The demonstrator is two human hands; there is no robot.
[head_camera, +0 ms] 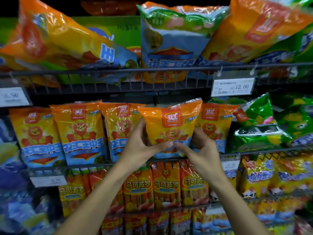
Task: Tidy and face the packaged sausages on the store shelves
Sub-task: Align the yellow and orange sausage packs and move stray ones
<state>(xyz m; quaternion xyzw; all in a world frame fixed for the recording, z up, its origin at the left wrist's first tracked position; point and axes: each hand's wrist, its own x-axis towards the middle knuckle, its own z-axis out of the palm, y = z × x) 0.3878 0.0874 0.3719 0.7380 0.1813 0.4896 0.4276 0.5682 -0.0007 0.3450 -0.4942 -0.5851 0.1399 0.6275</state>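
An orange sausage pack (171, 122) with a red logo and a lion picture stands upright at the middle shelf's front. My left hand (141, 141) grips its left edge, thumb across the lower front. My right hand (198, 146) grips its right edge, its thumb meeting the left thumb at the pack's lower middle. Matching orange packs (79, 133) stand in a row to the left, and one more (215, 126) stands to the right behind the held pack.
A black wire shelf rail (118, 72) runs above, carrying large orange packs (55, 38) that lie tilted. A price tag (232, 86) hangs at the upper right. Green bags (260, 126) slump to the right. Slim sausage packs (166, 184) fill the shelf below.
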